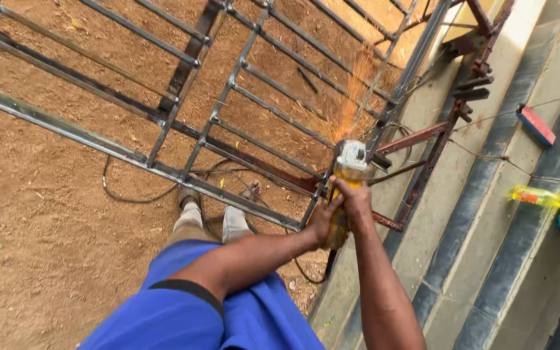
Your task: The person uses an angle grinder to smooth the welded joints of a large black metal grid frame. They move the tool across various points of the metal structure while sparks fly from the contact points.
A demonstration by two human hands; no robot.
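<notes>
Both hands closed around the yellow angle grinder (pixel 345 188): left hand (pixel 322 220) low on the body, right hand (pixel 358 201) just above it. Grinder head sits against a bar of the steel gate frame (pixel 163 116) (flat on the dirt ground (pixel 34 214)), sparks (pixel 358 84) spraying away. Black cable (pixel 131 194) loops under the frame. Concrete steps (pixel 487 194) to the right.

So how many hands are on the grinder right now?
2: the left hand grips the yellow grinder's rear body, and the right hand wraps it just ahead, nearer the sparking head.
</notes>
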